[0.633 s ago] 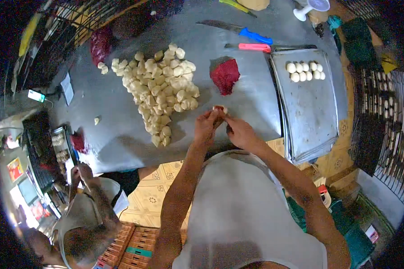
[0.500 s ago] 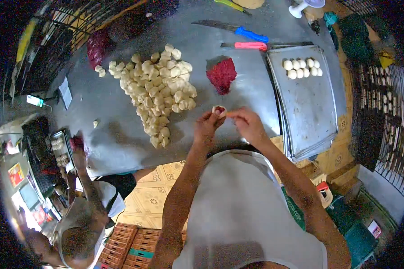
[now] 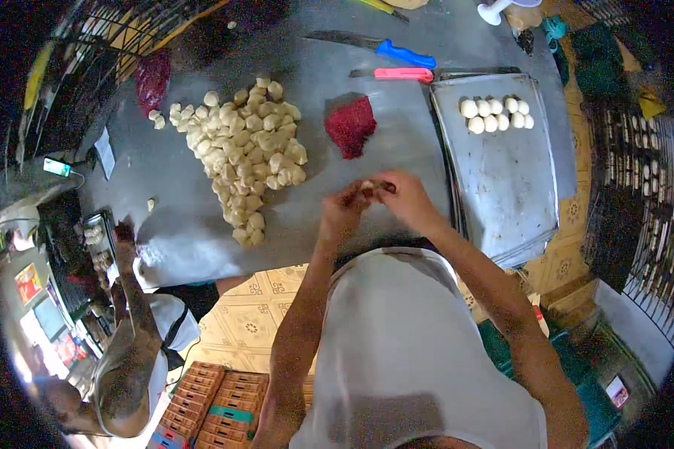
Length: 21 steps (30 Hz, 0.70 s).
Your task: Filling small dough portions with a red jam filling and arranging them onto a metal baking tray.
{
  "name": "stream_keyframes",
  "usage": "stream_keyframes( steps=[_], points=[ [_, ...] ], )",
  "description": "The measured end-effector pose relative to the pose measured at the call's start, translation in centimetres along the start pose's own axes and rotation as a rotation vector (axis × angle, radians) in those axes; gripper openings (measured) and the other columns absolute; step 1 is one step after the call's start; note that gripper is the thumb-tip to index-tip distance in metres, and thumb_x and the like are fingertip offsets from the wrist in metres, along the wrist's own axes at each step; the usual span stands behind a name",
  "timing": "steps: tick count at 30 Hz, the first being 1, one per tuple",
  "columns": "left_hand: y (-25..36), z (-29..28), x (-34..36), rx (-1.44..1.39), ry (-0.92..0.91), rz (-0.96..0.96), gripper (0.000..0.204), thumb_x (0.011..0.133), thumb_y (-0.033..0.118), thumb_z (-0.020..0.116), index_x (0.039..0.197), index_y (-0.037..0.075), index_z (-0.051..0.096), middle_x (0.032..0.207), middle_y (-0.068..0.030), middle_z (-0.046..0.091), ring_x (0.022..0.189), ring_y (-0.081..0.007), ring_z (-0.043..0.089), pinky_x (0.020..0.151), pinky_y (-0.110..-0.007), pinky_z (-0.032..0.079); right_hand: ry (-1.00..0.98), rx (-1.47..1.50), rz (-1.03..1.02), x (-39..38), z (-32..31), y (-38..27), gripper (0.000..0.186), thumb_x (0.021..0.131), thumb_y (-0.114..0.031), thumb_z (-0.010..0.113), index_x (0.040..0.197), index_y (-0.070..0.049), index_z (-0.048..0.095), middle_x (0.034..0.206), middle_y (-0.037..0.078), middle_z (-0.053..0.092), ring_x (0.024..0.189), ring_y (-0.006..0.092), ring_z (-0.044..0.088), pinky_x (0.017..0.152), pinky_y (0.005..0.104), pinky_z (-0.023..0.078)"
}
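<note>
Left hand (image 3: 340, 212) and right hand (image 3: 407, 197) hold dough (image 3: 367, 185); long axis unclear.

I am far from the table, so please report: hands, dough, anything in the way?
Left hand holding small dough piece, partly hidden; right hand touching it. Dough pile to left, red mound ahead. Pink-handled knife farther off, not in the way.

A blue-handled knife (image 3: 405, 54) and a pink-handled knife (image 3: 403, 74) are lying on the table (image 3: 408, 142); orange crates (image 3: 236, 389) are standing off its near side.
</note>
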<state>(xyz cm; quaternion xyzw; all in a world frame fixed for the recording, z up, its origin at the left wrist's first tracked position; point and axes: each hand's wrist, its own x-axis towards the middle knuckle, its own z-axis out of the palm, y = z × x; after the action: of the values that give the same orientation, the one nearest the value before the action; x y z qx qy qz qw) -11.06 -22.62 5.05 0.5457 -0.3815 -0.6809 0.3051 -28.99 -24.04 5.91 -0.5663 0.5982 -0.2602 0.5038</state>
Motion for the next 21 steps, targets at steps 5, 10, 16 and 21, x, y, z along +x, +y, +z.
stream_keyframes(
  steps=[5, 10, 16, 21],
  points=[
    [0.1, 0.3, 0.4, 0.137, 0.001, -0.068, 0.025, 0.099, 0.014, 0.063, 0.116, -0.002, 0.069, 0.092, -0.0051, 0.072, 0.079, -0.0107, 0.064, 0.071, -0.027, 0.054, -0.249, 0.018, 0.069, 0.1, -2.4, -1.9, 0.023, 0.081, -0.006, 0.072, 0.104, -0.008, 0.074, 0.090, 0.014, 0.068, 0.087, 0.0299, 0.066, 0.077, 0.0423, 0.051],
    [-2.9, 1.7, 0.7, 0.196, 0.043, 0.167, 0.024, 0.098, 0.013, 0.064, 0.114, -0.003, 0.069, 0.095, -0.0072, 0.073, 0.079, -0.0128, 0.065, 0.073, -0.027, 0.053, -0.206, -0.228, -0.358, 1.4, -2.9, 2.3, 0.021, 0.081, -0.006, 0.072, 0.103, -0.006, 0.072, 0.088, 0.015, 0.062, 0.082, 0.0337, 0.064, 0.071, 0.0405, 0.052],
    [0.4, 2.2, 0.1, 0.365, -0.049, 0.096, 0.019, 0.098, 0.015, 0.061, 0.105, 0.000, 0.071, 0.084, -0.0117, 0.069, 0.076, -0.0225, 0.067, 0.071, -0.034, 0.053, -0.136, -0.316, -0.285, -1.1, -2.5, 2.7, 0.013, 0.082, -0.010, 0.073, 0.094, -0.006, 0.072, 0.086, 0.017, 0.061, 0.082, 0.0353, 0.063, 0.069, 0.0459, 0.049],
    [-1.1, 0.4, 0.9, 0.612, -0.127, 0.262, 0.019, 0.092, 0.012, 0.067, 0.109, 0.004, 0.073, 0.090, -0.0172, 0.070, 0.081, -0.0284, 0.068, 0.073, -0.038, 0.054, -0.088, -0.273, -0.073, -1.6, -1.2, 2.9, 0.017, 0.083, -0.017, 0.074, 0.092, -0.003, 0.071, 0.084, 0.020, 0.062, 0.078, 0.0383, 0.063, 0.066, 0.0454, 0.049]
  ],
)
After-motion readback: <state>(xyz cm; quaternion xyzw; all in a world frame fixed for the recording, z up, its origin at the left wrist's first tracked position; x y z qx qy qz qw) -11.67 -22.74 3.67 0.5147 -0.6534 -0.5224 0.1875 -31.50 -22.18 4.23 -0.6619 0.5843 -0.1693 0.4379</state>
